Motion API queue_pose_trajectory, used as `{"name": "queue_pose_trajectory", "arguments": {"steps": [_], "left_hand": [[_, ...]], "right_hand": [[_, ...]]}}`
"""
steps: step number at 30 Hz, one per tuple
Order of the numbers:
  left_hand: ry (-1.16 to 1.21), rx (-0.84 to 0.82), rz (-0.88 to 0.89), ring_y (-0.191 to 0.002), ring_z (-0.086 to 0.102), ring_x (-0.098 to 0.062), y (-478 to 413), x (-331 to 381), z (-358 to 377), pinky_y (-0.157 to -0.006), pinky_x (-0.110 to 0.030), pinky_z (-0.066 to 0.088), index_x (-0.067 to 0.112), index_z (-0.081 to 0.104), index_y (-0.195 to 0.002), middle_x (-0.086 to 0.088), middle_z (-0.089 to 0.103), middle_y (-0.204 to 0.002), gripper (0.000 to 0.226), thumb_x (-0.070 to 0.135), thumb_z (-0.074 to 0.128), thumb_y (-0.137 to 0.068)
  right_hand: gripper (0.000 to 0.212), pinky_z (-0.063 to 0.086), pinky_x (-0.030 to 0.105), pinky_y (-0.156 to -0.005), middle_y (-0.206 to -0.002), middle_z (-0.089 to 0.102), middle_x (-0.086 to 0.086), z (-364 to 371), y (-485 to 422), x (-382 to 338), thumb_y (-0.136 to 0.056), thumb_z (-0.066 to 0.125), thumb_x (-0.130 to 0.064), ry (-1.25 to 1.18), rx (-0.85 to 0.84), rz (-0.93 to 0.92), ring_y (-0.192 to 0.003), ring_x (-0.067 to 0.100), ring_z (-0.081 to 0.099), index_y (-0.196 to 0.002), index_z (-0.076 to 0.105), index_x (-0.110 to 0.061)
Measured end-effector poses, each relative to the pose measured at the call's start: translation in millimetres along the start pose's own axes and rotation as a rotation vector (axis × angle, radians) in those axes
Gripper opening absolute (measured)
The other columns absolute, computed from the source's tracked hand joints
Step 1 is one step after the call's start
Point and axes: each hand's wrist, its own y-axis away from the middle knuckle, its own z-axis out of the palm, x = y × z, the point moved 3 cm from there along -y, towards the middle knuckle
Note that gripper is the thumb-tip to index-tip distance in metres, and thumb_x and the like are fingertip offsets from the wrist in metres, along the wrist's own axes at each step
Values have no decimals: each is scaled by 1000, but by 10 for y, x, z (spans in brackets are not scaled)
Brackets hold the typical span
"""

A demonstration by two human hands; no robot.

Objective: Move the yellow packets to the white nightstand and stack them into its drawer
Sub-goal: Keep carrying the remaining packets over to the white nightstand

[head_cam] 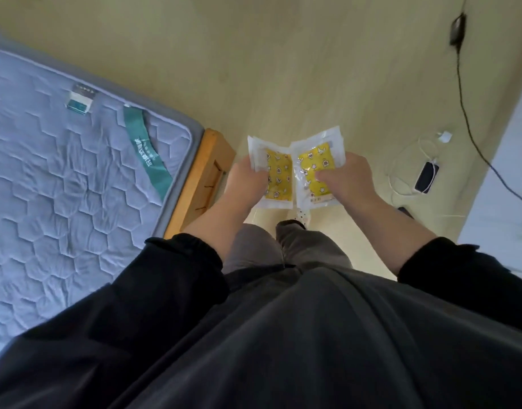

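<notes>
I stand on a pale wooden floor and hold yellow packets in both hands in front of my waist. My left hand (248,178) grips a small stack of clear-edged yellow packets (279,175) by its left side. My right hand (345,178) grips another such stack of yellow packets (313,165) by its right side, thumb on top. The two stacks meet at their inner edges. The white nightstand and its drawer are not in view.
A bed with a grey quilted mattress (62,187) and a wooden frame corner (206,172) stands at my left. On the floor at the right lie a phone (427,177) on a white charger cable, a black cable (472,128) and a white surface's edge (507,184).
</notes>
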Motion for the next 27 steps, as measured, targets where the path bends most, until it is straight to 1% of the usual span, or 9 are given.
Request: {"name": "queue_pose_trajectory", "arguments": {"steps": [3, 7, 11, 14, 18, 21, 24, 25, 27], "left_hand": [[-15, 40, 47, -77, 57, -26, -351, 423, -147, -68, -36, 47, 10, 54, -84, -8, 56, -78, 17, 3, 39, -89], [92, 115, 10, -76, 54, -24, -902, 778, -475, -64, -30, 48, 20, 50, -74, 0, 52, -71, 22, 6, 43, -90], [136, 155, -44, -75, 58, -29, -1536, 1129, -879, -66, -34, 47, 11, 52, -74, -6, 55, -69, 24, 8, 36, -92], [240, 199, -102, -76, 57, -29, -2025, 1366, -1258, -67, -37, 48, 5, 59, -90, -9, 57, -77, 21, 11, 39, -92], [321, 253, -150, -69, 46, -25, -2476, 1694, -1866, -62, -32, 37, 8, 50, -75, -8, 49, -70, 17, 2, 38, -87], [402, 307, -199, -70, 45, -23, -2710, 1856, -2329, -62, -33, 36, 6, 52, -83, -12, 49, -76, 15, 4, 38, -89], [502, 387, -236, -70, 45, -21, -2932, 1947, -2783, -61, -31, 36, 8, 51, -83, -12, 48, -79, 13, 6, 40, -91], [543, 419, -249, -69, 45, -21, -3014, 1974, -2920, -60, -30, 37, 8, 52, -83, -11, 49, -78, 13, 7, 41, -91], [616, 472, -273, -67, 48, -21, -3186, 2045, -3194, -60, -30, 40, 8, 55, -86, -8, 52, -77, 15, 11, 42, -91]], "right_hand": [[23, 56, 41, -70, -89, 71, 17, -95, -503, -482, -68, 64, -8, 49, -24, -44, -71, 24, 64, -89, 67, 1], [23, 56, 39, -72, -88, 71, 14, 6, -1119, -1110, -67, 65, -10, 109, -62, -101, -83, 30, 69, -89, 68, -2], [25, 54, 35, -66, -86, 70, 11, 262, -1774, -1889, -67, 64, -12, 203, -122, -167, -75, 27, 65, -90, 66, -1], [22, 45, 28, -59, -76, 63, 6, 497, -2199, -2571, -70, 65, -9, 275, -160, -209, -66, 20, 55, -89, 65, 1], [12, 40, 25, -55, -69, 55, 3, 847, -2547, -3467, -72, 64, -6, 348, -249, -276, -61, 17, 48, -82, 63, 0], [10, 36, 24, -50, -62, 48, -3, 1125, -2676, -4096, -74, 64, -5, 399, -329, -325, -56, 15, 44, -77, 57, -10], [10, 36, 25, -53, -62, 49, -3, 1466, -2811, -4695, -74, 64, -5, 445, -401, -364, -56, 14, 44, -75, 55, -9], [8, 38, 25, -54, -65, 52, -2, 1590, -2875, -4896, -74, 64, -5, 475, -418, -383, -58, 15, 47, -77, 57, -5], [14, 43, 26, -58, -72, 59, 1, 1868, -3010, -5317, -73, 64, -6, 522, -460, -430, -64, 19, 54, -86, 63, -1]]}}
